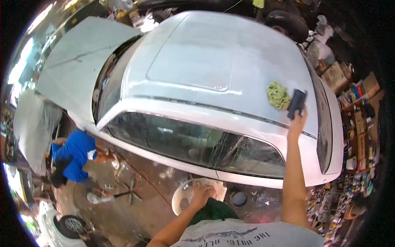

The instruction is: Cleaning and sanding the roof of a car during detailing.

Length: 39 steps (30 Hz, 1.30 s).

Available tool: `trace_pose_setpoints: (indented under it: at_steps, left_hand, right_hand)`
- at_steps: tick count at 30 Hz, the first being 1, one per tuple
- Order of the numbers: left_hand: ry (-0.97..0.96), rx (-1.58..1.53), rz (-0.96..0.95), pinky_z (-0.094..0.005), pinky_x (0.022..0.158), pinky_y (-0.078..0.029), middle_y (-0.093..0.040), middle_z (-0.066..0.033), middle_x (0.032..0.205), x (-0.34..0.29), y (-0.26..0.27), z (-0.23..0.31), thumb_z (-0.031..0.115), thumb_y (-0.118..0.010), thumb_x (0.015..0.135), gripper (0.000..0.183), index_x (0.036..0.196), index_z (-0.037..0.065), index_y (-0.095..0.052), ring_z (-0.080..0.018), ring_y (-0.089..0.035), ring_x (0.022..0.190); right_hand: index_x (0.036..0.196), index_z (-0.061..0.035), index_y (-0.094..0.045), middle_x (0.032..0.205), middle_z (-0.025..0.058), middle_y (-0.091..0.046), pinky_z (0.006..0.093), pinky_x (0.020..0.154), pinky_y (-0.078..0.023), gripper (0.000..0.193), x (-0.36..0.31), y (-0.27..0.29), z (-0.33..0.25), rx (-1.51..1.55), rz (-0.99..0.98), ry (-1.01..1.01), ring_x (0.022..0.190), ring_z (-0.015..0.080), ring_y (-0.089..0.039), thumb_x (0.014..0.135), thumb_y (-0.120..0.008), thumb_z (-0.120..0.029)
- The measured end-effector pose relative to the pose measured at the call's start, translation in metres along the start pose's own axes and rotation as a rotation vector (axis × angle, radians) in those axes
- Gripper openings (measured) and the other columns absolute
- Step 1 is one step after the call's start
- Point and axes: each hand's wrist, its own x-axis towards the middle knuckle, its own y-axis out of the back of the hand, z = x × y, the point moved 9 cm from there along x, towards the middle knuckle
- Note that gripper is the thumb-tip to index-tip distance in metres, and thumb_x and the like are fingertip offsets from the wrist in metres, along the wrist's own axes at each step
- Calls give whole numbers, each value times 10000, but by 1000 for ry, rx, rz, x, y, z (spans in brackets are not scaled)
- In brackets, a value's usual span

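My right hand (299, 119) is stretched out over the rear of the car roof (197, 53), its fingers closed round the near end of a black rectangular block, like a sanding block (297, 103). Right beside the block, on its left, a crumpled yellow-green cloth (278, 95) lies on the roof. The roof is pale grey-white with a sunroof outline and wet-looking streaks. Down by my green shorts (214, 212), my left hand (201, 196) hangs over a round white stool or basin top, fingers extended and holding nothing that I can see.
A person in blue (76, 156) bends beside the car's front left. An orange hose (144, 177) and a stand lie on the floor. Near my legs sits a round bucket (239, 199). Cluttered shelves (360, 131) line the right; a white car with a dark wheel (72, 225) stands lower left.
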Motion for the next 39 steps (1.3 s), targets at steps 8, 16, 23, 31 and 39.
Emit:
trace_pose_setpoints:
  at_steps: [8,16,23,31,39]
  left_hand:
    - [-5,33,139,-492,1085,-436,-636,-247,1287,68,131,41,153,-629,972,282,1210,8,-667,-431,-568,1245]
    - [-391,72,317,-500,1084,-421,-607,-224,1307,190,174,133,176,-697,956,322,1242,41,-638,-432,-524,1277]
    - [-321,10,290,-553,1006,-476,-670,-260,1163,378,151,232,308,-729,920,395,1187,20,-688,-458,-559,1240]
    - [96,197,219,-538,1012,-511,-609,-215,1314,452,95,259,291,-704,904,508,1365,110,-590,-431,-573,1250]
    - [4,464,136,-523,1014,-478,-615,-185,1294,494,87,278,183,-594,942,421,1362,212,-620,-384,-558,1263]
  right_hand:
    - [1504,-168,-461,1108,135,-670,378,649,-564,528,-67,-162,37,8,-300,-451,835,229,-680,1000,-612,-210]
    - [1484,-163,-484,1324,299,-568,553,879,-553,483,-73,-185,-9,-981,-374,-1,1092,448,-676,1020,-540,-289]
    - [1419,-110,-547,1306,229,-563,514,879,-577,461,-74,-186,-25,-1225,-428,6,1143,405,-647,1026,-557,-350]
    - [1356,-81,-591,1237,209,-576,520,848,-577,444,-70,-164,-16,-1161,-486,87,1120,396,-635,986,-615,-326]
    - [1441,-170,-588,1551,178,-438,626,1193,-261,684,0,-110,-28,-1063,-518,456,1452,464,-342,840,-767,-442]
